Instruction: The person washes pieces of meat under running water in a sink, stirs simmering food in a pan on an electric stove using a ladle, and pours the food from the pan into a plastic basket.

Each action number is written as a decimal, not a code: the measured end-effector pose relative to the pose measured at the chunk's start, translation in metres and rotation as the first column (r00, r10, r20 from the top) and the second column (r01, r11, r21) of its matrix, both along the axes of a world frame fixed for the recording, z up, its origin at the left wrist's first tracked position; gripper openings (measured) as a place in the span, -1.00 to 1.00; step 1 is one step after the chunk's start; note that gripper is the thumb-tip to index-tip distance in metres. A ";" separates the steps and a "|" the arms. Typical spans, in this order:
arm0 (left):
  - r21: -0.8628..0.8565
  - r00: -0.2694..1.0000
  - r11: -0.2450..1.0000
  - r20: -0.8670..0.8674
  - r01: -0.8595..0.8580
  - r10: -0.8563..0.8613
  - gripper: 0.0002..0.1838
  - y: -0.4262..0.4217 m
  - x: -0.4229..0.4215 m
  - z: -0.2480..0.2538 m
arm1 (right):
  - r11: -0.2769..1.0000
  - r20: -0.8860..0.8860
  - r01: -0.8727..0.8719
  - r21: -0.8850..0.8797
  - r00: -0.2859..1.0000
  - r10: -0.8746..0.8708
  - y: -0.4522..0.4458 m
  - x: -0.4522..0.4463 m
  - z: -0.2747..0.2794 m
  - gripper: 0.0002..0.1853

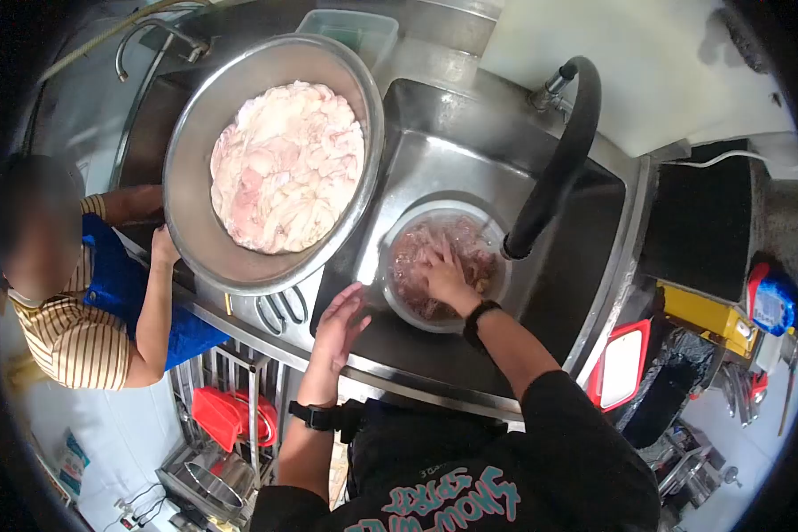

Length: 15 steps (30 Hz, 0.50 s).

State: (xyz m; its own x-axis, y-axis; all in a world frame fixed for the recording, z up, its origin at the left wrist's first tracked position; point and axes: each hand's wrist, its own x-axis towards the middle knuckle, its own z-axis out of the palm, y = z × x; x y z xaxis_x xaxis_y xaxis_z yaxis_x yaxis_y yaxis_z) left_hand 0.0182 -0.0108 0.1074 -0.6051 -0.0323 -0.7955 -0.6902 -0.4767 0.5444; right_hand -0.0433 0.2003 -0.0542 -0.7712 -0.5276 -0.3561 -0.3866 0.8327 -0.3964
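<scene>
My right hand point(443, 277) is in a round bowl point(503, 293) standing in the sink basin, its spread fingers touching pinkish meat pieces point(417, 253) in cloudy liquid. My left hand point(337, 326) hovers over the sink's front edge, fingers apart, holding nothing. It is nearest to the bowl's left side and a pair of dark-handled scissors point(282, 310). To the left, a large steel bowl point(182, 168) tilts over the sink divider with a heap of pale raw meat point(288, 168) in it.
A co-worker point(75, 346) in a striped shirt stands at the left, one hand at the large bowl's rim. A black faucet hose point(559, 177) arches over the basin. A clear tub point(355, 35) sits behind; a red-rimmed tray point(619, 365) lies right.
</scene>
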 end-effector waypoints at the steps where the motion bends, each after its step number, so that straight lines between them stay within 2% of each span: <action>1: -0.011 1.000 1.000 0.003 0.007 -0.007 -0.63 -0.001 0.000 0.002 | 0.998 -0.019 0.019 -0.056 1.000 -0.020 0.010 0.014 0.006 -0.65; 2: -0.022 1.000 1.000 0.006 0.013 -0.013 -0.64 -0.002 0.000 0.003 | 0.993 -0.043 0.036 -0.115 0.998 -0.041 0.027 0.023 0.011 -0.69; 4: -0.040 0.999 0.999 0.003 0.035 -0.035 -0.66 -0.004 0.000 0.005 | 0.987 0.088 0.137 -0.081 0.988 -0.130 0.057 0.013 0.032 -0.75; 6: -0.043 0.998 0.997 0.005 0.066 -0.066 -0.66 -0.001 -0.006 -0.002 | 0.950 0.352 0.279 0.143 0.882 -0.312 0.092 -0.016 0.066 -0.79; 8: -0.042 0.995 0.995 0.013 0.095 -0.095 -0.66 0.005 -0.013 -0.007 | 0.874 0.181 0.457 0.164 0.857 -0.482 0.124 -0.048 0.087 -0.67; 9: -0.034 0.994 0.994 0.022 0.106 -0.105 -0.65 0.009 -0.014 -0.007 | 0.841 0.225 0.523 -0.137 0.844 -0.488 0.151 -0.069 0.075 -0.69; 10: -0.027 0.993 0.993 0.032 0.117 -0.116 -0.64 0.012 -0.015 -0.007 | 0.722 0.272 0.547 -0.423 0.837 -0.474 0.170 -0.093 0.062 -0.70; 11: -0.016 0.991 0.992 0.043 0.124 -0.124 -0.63 0.017 -0.020 -0.001 | 0.585 0.391 0.704 -0.402 0.710 -0.585 0.171 -0.124 0.072 -0.75; 12: -0.009 0.991 0.991 0.045 0.130 -0.130 -0.62 0.019 -0.023 0.002 | 0.118 0.757 0.879 -0.461 0.460 -0.465 0.163 -0.144 0.119 -0.76; 14: 0.001 0.989 0.990 0.041 0.144 -0.144 -0.60 0.022 -0.025 0.003 | -0.134 0.892 0.882 -0.453 0.448 -0.067 0.177 -0.188 0.139 -0.75; 15: 0.004 0.987 0.988 0.035 0.155 -0.155 -0.59 0.020 -0.025 0.000 | -0.198 0.886 0.871 -0.451 0.464 0.024 0.177 -0.205 0.156 -0.75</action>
